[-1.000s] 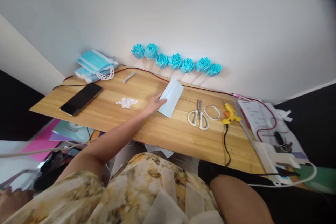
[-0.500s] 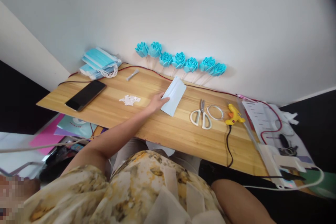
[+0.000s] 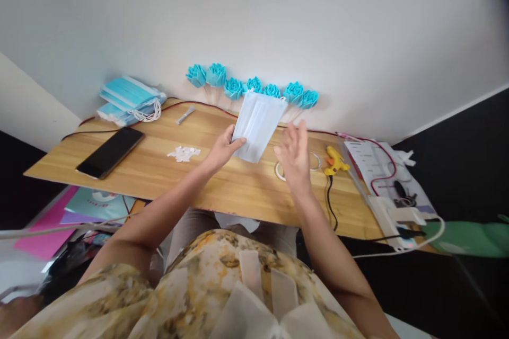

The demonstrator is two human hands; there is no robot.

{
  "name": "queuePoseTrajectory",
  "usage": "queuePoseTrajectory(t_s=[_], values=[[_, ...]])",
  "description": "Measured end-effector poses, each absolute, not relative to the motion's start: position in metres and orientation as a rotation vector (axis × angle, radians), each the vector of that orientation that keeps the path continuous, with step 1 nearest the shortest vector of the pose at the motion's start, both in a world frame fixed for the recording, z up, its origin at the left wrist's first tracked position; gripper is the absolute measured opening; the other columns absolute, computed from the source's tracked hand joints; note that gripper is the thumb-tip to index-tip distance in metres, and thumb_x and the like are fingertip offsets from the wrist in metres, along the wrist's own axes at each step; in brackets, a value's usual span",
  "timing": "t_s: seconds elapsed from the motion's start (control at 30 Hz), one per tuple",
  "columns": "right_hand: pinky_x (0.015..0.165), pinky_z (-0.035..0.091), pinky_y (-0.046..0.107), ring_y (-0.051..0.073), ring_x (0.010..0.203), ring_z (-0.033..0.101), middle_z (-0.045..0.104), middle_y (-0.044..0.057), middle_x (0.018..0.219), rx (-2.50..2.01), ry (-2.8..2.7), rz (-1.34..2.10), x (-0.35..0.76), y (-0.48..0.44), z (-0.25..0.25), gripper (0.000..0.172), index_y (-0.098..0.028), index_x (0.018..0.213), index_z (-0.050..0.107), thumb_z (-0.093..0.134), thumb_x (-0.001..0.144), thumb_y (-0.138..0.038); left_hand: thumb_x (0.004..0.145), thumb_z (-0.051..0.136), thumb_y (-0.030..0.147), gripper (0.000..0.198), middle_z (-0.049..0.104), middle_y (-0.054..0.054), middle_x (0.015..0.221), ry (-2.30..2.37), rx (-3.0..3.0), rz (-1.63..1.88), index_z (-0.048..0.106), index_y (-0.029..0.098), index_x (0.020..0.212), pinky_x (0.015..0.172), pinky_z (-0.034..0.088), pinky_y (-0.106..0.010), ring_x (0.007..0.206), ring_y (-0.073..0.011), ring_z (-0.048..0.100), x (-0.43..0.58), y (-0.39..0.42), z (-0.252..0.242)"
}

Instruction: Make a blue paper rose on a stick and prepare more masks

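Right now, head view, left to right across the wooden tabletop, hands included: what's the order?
Flat black rectangular phone, small white scraps, left hand, pale blue pleated face mask, right hand, yellow glue gun, white power strip.

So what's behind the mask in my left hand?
Behind the mask, two blue flowers peek above its top edge. Their lower parts, and anything else directly behind it, are covered.
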State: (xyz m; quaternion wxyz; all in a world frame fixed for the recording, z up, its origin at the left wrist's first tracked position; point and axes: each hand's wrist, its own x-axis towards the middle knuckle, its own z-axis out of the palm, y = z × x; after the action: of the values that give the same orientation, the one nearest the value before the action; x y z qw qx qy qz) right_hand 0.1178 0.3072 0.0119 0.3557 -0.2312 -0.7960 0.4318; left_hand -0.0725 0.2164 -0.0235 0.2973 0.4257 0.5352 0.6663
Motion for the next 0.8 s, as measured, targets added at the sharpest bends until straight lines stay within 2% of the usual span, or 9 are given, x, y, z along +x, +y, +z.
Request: queuePoseTrajectory(t_s=[0.07,0.13,0.23,0.33,0.53,0.67,0.8], values=[[0.116,0.05,0.053,0.03,0.147,0.051,0.054,0.008,0.157,-0.579,-1.964,1.213,0.109,0.314,0.006,0.082,-0.038,0.159,0.037,0.059,0.09,-0.076,0.089,0.068,0.039,0.041,0.067,-0.009,0.122,1.355,1.138,1.78,0.058,0.016,0.121,0.099,0.051,-0.035,0.114,-0.0259,0.063,-0.067,0.213,-0.018],[0.113,0.052,0.049,0.03,0.139,0.059,0.061,0.009,0.15,-0.545,-1.881,1.342,0.097,0.322,0.0,0.091,-0.034,0.152,0.045,0.07,0.077,-0.078,0.089,0.069,0.041,0.04,0.067,-0.009,0.121,1.357,1.161,1.769,0.058,0.017,0.12,0.099,0.051,-0.035,0.115,-0.0266,0.063,-0.064,0.21,-0.016],[0.103,0.056,0.043,0.028,0.116,0.07,0.075,0.009,0.121,-0.592,-1.823,1.402,0.081,0.328,-0.012,0.065,-0.027,0.12,0.065,0.079,0.071,-0.068,0.091,0.068,0.038,0.031,0.067,-0.009,0.115,1.43,1.195,1.739,0.06,0.016,0.112,0.097,0.051,-0.036,0.111,-0.0265,0.063,-0.065,0.207,-0.021],[0.093,0.057,0.041,0.026,0.098,0.071,0.077,0.007,0.101,-0.669,-1.844,1.438,0.074,0.329,-0.029,0.047,-0.025,0.099,0.068,0.08,0.069,-0.059,0.089,0.069,0.028,0.025,0.069,-0.01,0.111,1.605,1.14,1.683,0.062,0.014,0.109,0.097,0.052,-0.036,0.108,-0.0263,0.064,-0.07,0.205,-0.034],[0.087,0.056,0.038,0.022,0.087,0.069,0.075,0.003,0.091,-0.672,-1.98,1.446,0.076,0.328,-0.056,0.036,-0.025,0.091,0.067,0.078,0.072,-0.054,0.09,0.064,0.018,0.028,0.074,-0.011,0.113,1.827,0.935,1.6,0.065,0.012,0.117,0.098,0.054,-0.038,0.107,-0.0258,0.068,-0.073,0.209,-0.055],[0.082,0.057,0.04,0.024,0.084,0.069,0.077,0.005,0.09,-0.68,-2.004,1.322,0.078,0.327,-0.056,0.033,-0.024,0.091,0.069,0.076,0.074,-0.052,0.09,0.063,0.015,0.032,0.074,-0.009,0.114,1.788,1.015,1.603,0.067,0.012,0.122,0.098,0.053,-0.033,0.107,-0.0232,0.069,-0.071,0.211,-0.052],[0.082,0.059,0.041,0.024,0.083,0.071,0.078,0.005,0.091,-0.655,-1.995,1.325,0.074,0.332,-0.049,0.034,-0.025,0.097,0.069,0.079,0.074,-0.048,0.088,0.064,0.014,0.033,0.075,-0.008,0.114,1.795,1.054,1.584,0.068,0.012,0.121,0.098,0.054,-0.034,0.105,-0.0232,0.069,-0.07,0.206,-0.048]])
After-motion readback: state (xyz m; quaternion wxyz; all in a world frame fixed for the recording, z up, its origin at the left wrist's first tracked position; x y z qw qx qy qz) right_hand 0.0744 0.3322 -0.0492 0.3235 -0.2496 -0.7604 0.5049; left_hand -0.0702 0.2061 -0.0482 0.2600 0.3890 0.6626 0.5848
